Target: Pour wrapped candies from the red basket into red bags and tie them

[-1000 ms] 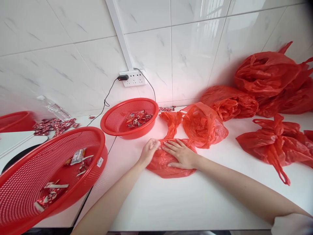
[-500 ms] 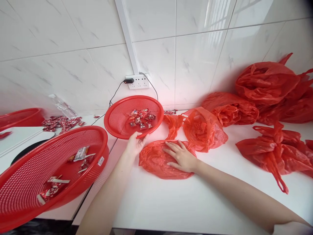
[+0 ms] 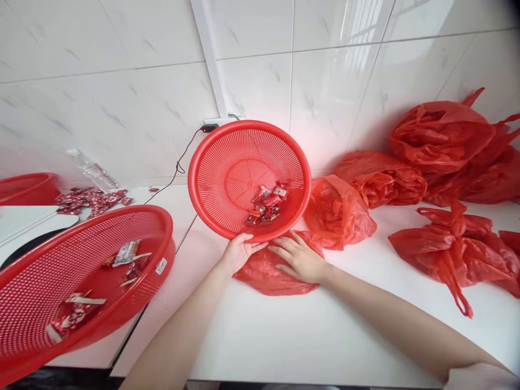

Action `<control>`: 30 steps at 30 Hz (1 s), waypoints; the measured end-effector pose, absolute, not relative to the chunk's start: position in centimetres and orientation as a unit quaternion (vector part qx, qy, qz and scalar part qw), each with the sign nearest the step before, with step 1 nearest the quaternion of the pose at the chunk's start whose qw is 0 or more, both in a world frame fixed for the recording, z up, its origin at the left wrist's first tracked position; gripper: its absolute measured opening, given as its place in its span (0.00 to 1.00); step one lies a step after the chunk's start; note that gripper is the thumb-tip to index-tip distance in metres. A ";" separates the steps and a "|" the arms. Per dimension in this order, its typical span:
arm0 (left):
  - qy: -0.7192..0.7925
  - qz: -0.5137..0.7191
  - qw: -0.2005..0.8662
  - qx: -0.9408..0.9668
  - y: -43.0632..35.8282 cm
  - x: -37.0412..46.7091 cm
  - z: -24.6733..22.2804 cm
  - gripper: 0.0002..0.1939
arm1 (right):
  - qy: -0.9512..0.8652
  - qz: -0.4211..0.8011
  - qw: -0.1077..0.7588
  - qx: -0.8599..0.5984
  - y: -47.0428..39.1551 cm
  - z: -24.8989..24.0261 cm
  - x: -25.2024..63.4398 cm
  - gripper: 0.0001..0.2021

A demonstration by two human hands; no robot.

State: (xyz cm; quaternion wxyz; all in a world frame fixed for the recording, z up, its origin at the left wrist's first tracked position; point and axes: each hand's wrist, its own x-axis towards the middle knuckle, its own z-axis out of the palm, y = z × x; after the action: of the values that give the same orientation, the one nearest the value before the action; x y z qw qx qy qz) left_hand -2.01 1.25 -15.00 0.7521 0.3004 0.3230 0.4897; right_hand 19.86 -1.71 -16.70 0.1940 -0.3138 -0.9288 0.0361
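My left hand (image 3: 239, 253) grips the near rim of a round red plastic colander basket (image 3: 215, 179), thumb on the rim and fingers underneath. The basket is tilted towards me, and several small wrapped sweets (image 3: 266, 205) have gathered at its lower right side. Fingers spread, my right hand (image 3: 299, 259) lies flat on a red plastic bag (image 3: 276, 279) just below the basket. The basket's lower edge overhangs the bag and hides its far part. Whether my right fingertips touch the rim, I cannot tell.
A larger red basket (image 3: 164, 238) with several packets stands at the left. Behind it are a heap of red packets (image 3: 95, 201) and a clear bottle (image 3: 95, 172). Red bags (image 3: 339, 214) line the right side, including a knotted one (image 3: 455, 249). A black plug (image 3: 209, 128) with cable is at the wall.
My left hand has raised the round basket, moved it right and tipped it towards me. Its sweets have slid to the lower right. My right hand stays on the bag.
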 end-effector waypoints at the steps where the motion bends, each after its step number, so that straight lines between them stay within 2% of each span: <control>1: 0.328 0.480 0.754 0.307 1.4 -2.1 -15.4 0.13 | -0.930 0.041 0.196 -0.309 -1.7 -16.7 19.9 0.24; 11: 0.350 0.454 0.757 0.315 1.9 -2.2 -16.5 0.16 | -0.922 0.003 0.250 -0.297 -1.0 -16.3 20.0 0.15; 15: 0.360 0.454 0.756 0.304 2.0 -2.2 -16.6 0.14 | -0.853 -0.063 0.283 -0.433 2.0 -13.8 19.0 0.15; 18: 0.376 0.456 0.747 0.305 1.9 -2.2 -16.5 0.12 | -0.806 -0.081 0.253 -0.529 5.0 -12.6 18.1 0.14; 20: 0.381 0.457 0.742 0.309 1.9 -2.2 -16.5 0.11 | -0.795 -0.075 0.234 -0.554 6.4 -12.4 17.9 0.11; 22: 0.380 0.458 0.742 0.309 1.8 -2.2 -16.5 0.11 | -0.789 -0.057 0.263 -0.552 7.1 -12.5 18.0 0.10; 24: 0.377 0.458 0.745 0.305 1.9 -2.3 -16.5 0.11 | -0.767 0.012 0.345 -0.540 7.0 -12.5 18.4 0.11; 26: 0.374 0.459 0.748 0.301 2.0 -2.3 -16.6 0.12 | -0.722 0.168 0.428 -0.517 6.4 -12.1 18.9 0.13; 28: 0.372 0.460 0.749 0.298 2.1 -2.3 -16.6 0.12 | -0.659 0.357 0.455 -0.481 5.7 -11.6 19.2 0.17; 30: 0.374 0.462 0.748 0.295 2.1 -2.3 -16.7 0.12 | -0.603 0.492 0.444 -0.444 5.2 -11.1 19.5 0.19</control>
State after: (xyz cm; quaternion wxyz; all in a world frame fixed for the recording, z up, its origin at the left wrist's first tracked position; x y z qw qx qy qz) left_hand -2.33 2.13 -16.69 0.7482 0.2948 0.3735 0.4624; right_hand 19.51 5.18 -11.09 0.4443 -0.4441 -0.6027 0.4921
